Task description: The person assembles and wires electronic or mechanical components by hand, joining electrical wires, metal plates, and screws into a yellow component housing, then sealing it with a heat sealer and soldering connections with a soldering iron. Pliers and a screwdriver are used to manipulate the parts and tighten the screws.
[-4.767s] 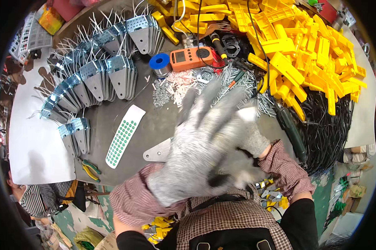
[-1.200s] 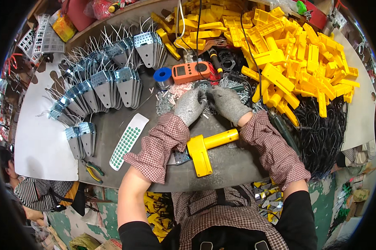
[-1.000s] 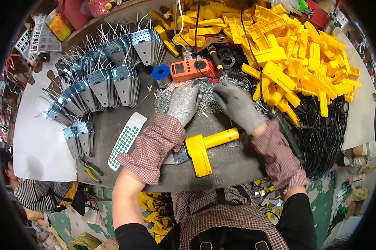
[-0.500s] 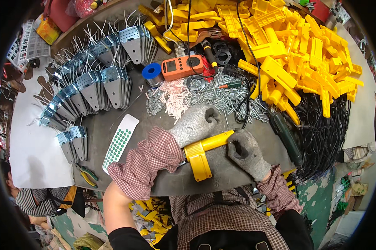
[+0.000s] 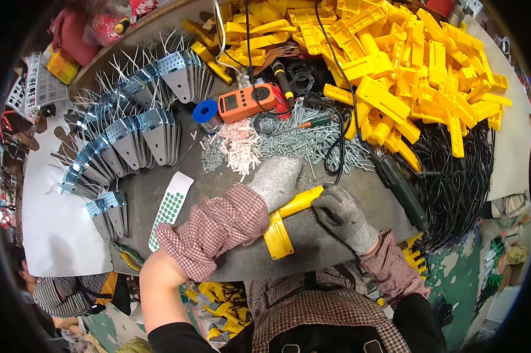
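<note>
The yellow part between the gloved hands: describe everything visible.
The yellow part looks like smooth plastic: a block with a slimmer bar joining it at an angle. It appears to lie on the tabletop, block toward the person, bar slanting away rightward. The right hand seems to touch the bar's tip; the left hand partly hides it.

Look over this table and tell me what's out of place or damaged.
Nothing looks clearly damaged, though the left sleeve partly hides the yellow part. Two small oddities: a green-handled screwdriver lies on the loose screws rather than beside them, and the pliers sit by the edge of the table, where they might get knocked off.
</note>
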Demonstrator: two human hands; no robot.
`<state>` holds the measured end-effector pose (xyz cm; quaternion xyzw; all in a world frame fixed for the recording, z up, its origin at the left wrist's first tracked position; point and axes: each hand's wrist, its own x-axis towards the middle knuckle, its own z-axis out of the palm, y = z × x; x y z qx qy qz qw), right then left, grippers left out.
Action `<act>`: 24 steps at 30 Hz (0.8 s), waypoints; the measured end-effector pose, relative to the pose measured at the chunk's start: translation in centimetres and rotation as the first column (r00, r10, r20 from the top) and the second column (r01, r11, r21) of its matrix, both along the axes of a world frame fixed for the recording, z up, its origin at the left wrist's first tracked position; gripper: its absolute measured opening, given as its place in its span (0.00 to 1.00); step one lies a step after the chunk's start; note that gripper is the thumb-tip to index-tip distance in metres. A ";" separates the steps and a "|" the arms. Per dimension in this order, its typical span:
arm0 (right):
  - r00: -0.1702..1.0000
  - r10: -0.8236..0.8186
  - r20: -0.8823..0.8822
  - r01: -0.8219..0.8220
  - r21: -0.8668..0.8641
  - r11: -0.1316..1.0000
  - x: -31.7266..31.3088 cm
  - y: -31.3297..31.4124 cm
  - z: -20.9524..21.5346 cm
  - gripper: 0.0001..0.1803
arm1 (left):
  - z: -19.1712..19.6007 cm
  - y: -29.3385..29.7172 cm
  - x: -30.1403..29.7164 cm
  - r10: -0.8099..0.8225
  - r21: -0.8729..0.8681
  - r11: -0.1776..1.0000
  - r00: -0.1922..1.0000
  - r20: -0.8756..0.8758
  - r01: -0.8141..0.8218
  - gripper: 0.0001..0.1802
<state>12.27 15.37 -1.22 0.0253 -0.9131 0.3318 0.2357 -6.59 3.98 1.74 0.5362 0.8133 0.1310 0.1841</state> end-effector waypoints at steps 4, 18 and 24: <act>0.999 -0.044 0.002 0.044 -0.064 0.997 0.1 0.3 -0.4 0.14 | 0.9 0.3 -0.5 -0.023 -0.013 1.000 0.994 0.110 0.025 0.12; 0.999 -0.032 0.019 0.033 -0.093 0.995 0.1 0.2 0.0 0.11 | 0.6 -2.4 2.1 -0.244 0.266 0.945 0.952 0.185 0.191 0.16; 1.000 -0.008 0.011 0.009 -0.051 0.999 0.2 0.2 0.2 0.11 | 2.0 -4.9 4.6 -0.221 0.167 0.961 0.975 -0.012 0.219 0.26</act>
